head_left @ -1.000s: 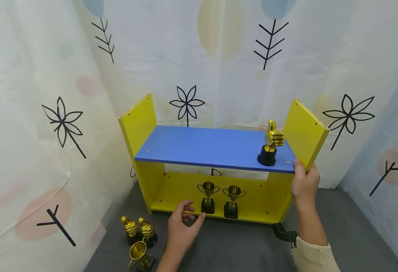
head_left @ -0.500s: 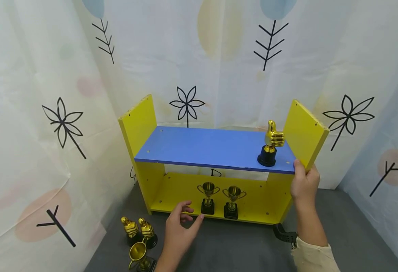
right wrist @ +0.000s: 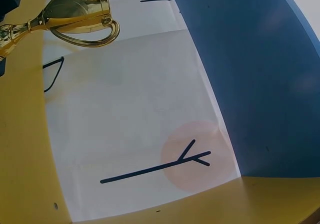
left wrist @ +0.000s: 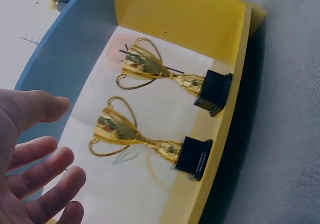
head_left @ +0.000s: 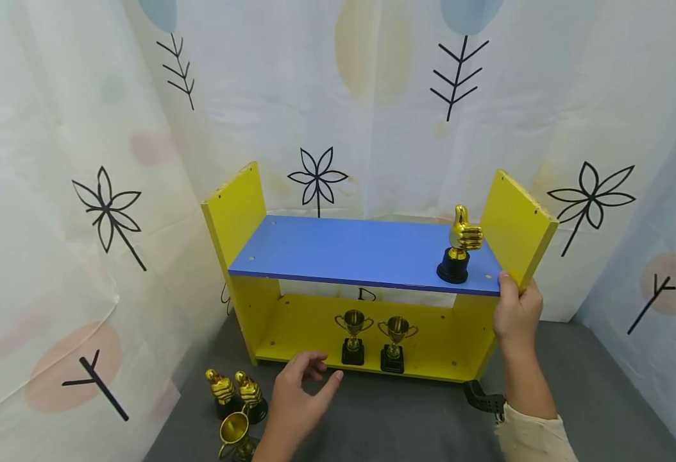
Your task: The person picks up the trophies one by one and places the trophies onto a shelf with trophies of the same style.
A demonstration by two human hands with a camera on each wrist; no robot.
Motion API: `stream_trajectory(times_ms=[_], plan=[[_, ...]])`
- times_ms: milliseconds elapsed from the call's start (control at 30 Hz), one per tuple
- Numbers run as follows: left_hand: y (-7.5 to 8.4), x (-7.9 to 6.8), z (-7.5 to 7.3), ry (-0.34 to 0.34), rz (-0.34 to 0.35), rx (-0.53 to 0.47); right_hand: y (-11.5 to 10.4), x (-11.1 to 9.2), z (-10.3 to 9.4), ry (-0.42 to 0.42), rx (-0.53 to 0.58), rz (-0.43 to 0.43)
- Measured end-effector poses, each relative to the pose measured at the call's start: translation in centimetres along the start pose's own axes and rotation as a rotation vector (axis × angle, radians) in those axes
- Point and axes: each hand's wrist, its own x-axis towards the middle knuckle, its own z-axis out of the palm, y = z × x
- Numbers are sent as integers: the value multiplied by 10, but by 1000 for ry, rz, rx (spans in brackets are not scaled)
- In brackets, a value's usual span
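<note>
A yellow shelf unit with a blue board [head_left: 344, 247] stands on a grey surface. My right hand [head_left: 518, 314] grips its right side, thumb at the blue board's front corner and fingers around the yellow side panel [head_left: 517, 228]. On the yellow bottom board are two gold trophy cups, a left one [head_left: 353, 321] and a right one [head_left: 396, 330], both upright on black bases. My left hand [head_left: 294, 404] hovers in front of the left cup, fingers loosely bent and holding nothing. In the left wrist view, a gap separates its fingertips [left wrist: 62, 156] from the nearer cup [left wrist: 117, 126].
A gold thumbs-up trophy [head_left: 466, 236] stands at the blue board's right end. Left of my left hand, two more thumbs-up trophies [head_left: 220, 388] and another cup [head_left: 235, 428] are on the grey surface [head_left: 407, 423]. Patterned white cloth [head_left: 384, 154] hangs behind.
My left hand has drawn slightly left and down, away from the left cup. My right hand keeps its grip, and the trophies stay where they were.
</note>
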Motion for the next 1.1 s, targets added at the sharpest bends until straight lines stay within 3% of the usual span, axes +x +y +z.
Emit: stream_trajectory(times_ms=[467,733,1100], plan=[[6,-1,-27,-11,33,78,2,2,0,-8,3,15],[9,-3,-35,-79,36,100,2,2,0,-13,-2,31],[8,-4,-51,-70,16,135,1,0,0,-6,-3,13]])
